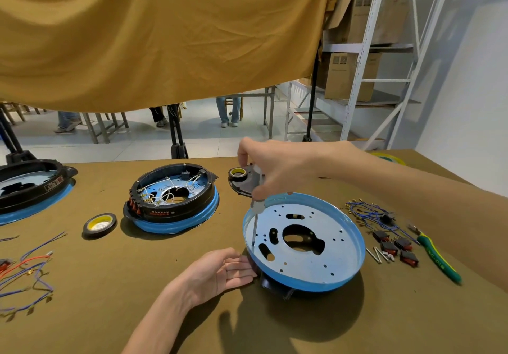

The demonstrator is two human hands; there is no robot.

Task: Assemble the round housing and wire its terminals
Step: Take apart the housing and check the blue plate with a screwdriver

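1. Hands first: the left hand (pixel 220 270) is lying with straight, relaxed fingers against the near left edge of the round housing (pixel 303 242), holding nothing; the right hand (pixel 270 169) is curling its fingers around the handle of a screwdriver (pixel 255 216) and holding it almost upright, tip down on the housing's perforated metal floor near its left rim.
2. At the far left of the worktop (pixel 137 285), a bundle of blue, purple and red wires (pixel 30 276) is lying loose, and a large black and blue housing (pixel 30 189) is sitting behind it, partly cut off by the frame edge.
3. A roll of black tape (pixel 99 226) is lying flat to the right of those wires, just beside a wired housing (pixel 173 198) whose black ring is sitting on a blue rim with white leads inside.
4. Behind the right hand, a second tape roll (pixel 237 173) is resting on a dark plate (pixel 246 186).
5. The round housing is sitting right of centre on the worktop, blue-rimmed, tilting slightly over a black part beneath it.
6. To its right, a tangle of blue leads (pixel 368 213) is lying near several black rocker switches (pixel 395 248), with a few metal screws (pixel 379 254) just beside them.
7. Furthest right, green and yellow pliers (pixel 437 256) are lying on the worktop.
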